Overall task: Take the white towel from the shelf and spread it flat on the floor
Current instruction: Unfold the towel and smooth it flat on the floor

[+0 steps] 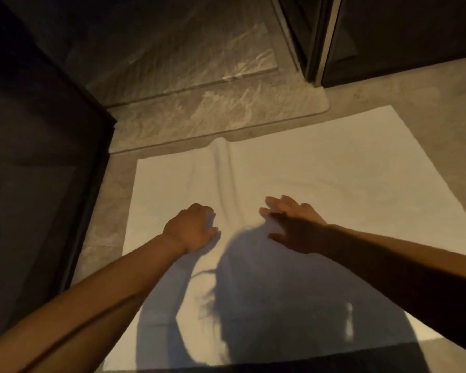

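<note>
Towel: white towel [293, 179] is down on the floor [428, 109], opened out to approx. full size; far R corner and far L corner both lie flat.
Wrinkle: one raised fold [223, 168] runs from the far edge toward the hands, w/ a small bump poking past the far hem. Rest of the cloth looks smooth; near part sits in the person's shadow, so creases there can't be judged.
Left hand: left hand [191, 228] rests on the towel just L of the fold, fingers curled under, half-clenched; whether it pinches any cloth, cannot tell.
Right hand: right hand [291, 224] is spread, palm down, fingers splayed, gripping nothing; seems to press on or hover just over the towel, R of the fold.
Surroundings: far hem touches or slightly overlaps a pale bath mat [226, 122]; dark cabinet [38, 157] to the L, dark door frame [315, 36] at far R. Shelf not in view.
Done: fetch + lay-down + unfold look complete, judging by how it lies.
Left: prob. only smoothing that one ridge outward, then a check of the near edge, which is cut off at the bottom of the view.
</note>
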Action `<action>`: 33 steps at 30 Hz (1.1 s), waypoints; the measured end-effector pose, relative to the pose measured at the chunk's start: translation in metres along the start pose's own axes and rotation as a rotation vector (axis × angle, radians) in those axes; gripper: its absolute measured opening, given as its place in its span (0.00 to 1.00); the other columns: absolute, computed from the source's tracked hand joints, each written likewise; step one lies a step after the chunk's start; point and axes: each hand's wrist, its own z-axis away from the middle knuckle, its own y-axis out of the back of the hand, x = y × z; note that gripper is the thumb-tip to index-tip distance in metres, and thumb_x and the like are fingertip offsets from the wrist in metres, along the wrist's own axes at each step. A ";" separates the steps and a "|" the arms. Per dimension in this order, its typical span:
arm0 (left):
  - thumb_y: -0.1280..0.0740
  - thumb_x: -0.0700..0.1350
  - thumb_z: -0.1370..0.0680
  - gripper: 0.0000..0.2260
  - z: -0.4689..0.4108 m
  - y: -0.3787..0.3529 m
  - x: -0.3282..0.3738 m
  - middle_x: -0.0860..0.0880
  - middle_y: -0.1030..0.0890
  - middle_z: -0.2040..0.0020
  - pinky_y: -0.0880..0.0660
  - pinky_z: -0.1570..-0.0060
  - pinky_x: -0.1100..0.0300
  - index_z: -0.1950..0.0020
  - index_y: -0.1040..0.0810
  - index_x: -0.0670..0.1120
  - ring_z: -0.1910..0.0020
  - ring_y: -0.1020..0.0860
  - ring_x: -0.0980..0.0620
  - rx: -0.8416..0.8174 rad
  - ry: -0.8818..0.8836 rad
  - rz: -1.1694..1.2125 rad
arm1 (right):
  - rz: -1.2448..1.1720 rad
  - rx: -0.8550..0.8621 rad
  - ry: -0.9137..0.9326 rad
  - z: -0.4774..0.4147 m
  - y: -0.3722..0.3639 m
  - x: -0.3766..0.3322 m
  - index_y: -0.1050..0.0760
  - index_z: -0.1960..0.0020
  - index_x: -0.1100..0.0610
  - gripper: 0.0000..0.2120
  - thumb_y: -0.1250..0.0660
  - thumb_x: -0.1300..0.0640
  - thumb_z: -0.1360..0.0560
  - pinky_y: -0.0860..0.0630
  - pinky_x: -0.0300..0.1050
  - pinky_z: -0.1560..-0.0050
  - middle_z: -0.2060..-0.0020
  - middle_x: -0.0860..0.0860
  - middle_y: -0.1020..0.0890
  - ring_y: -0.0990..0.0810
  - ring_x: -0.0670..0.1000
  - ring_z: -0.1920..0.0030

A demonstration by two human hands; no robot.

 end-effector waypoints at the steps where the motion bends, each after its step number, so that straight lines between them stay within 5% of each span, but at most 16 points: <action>1: 0.38 0.54 0.23 0.24 -0.001 -0.009 -0.003 0.44 0.34 0.30 0.32 0.36 0.49 0.29 0.35 0.47 0.33 0.32 0.43 0.024 0.000 0.036 | -0.081 0.030 -0.067 -0.005 -0.011 -0.012 0.48 0.25 0.47 0.29 0.44 0.42 0.23 0.48 0.57 0.29 0.23 0.48 0.53 0.54 0.56 0.24; 7: 0.39 0.61 0.24 0.36 0.001 -0.056 -0.017 0.50 0.58 0.21 0.45 0.28 0.40 0.23 0.54 0.54 0.23 0.56 0.46 -0.051 -0.015 0.039 | -0.113 0.072 -0.266 -0.013 -0.062 -0.039 0.55 0.25 0.43 0.31 0.49 0.37 0.24 0.63 0.61 0.29 0.24 0.45 0.61 0.65 0.53 0.25; 13: 0.38 0.59 0.24 0.35 -0.005 -0.064 -0.020 0.50 0.55 0.21 0.42 0.29 0.40 0.23 0.53 0.54 0.23 0.55 0.44 0.010 -0.019 0.048 | -0.093 0.075 -0.305 -0.010 -0.055 -0.029 0.56 0.25 0.42 0.32 0.47 0.36 0.24 0.57 0.63 0.29 0.24 0.46 0.60 0.62 0.54 0.25; 19: 0.38 0.61 0.25 0.31 -0.012 -0.058 -0.035 0.47 0.44 0.24 0.33 0.36 0.45 0.26 0.43 0.53 0.28 0.41 0.43 0.207 -0.094 -0.027 | -0.116 0.183 -0.238 -0.028 -0.053 -0.060 0.52 0.26 0.46 0.32 0.43 0.41 0.24 0.54 0.63 0.29 0.23 0.50 0.53 0.57 0.56 0.24; 25: 0.41 0.66 0.26 0.37 -0.001 -0.066 -0.079 0.53 0.60 0.22 0.44 0.30 0.35 0.24 0.57 0.59 0.23 0.59 0.46 0.013 0.018 0.056 | -0.121 0.155 -0.238 -0.036 -0.068 -0.076 0.52 0.25 0.44 0.31 0.44 0.39 0.24 0.63 0.64 0.30 0.23 0.47 0.56 0.63 0.55 0.25; 33: 0.41 0.65 0.26 0.37 0.009 -0.068 -0.093 0.51 0.62 0.22 0.46 0.29 0.36 0.24 0.58 0.59 0.24 0.61 0.44 0.015 0.024 0.078 | -0.089 0.098 -0.230 -0.042 -0.063 -0.093 0.53 0.25 0.43 0.31 0.46 0.39 0.24 0.62 0.67 0.31 0.23 0.49 0.57 0.63 0.57 0.25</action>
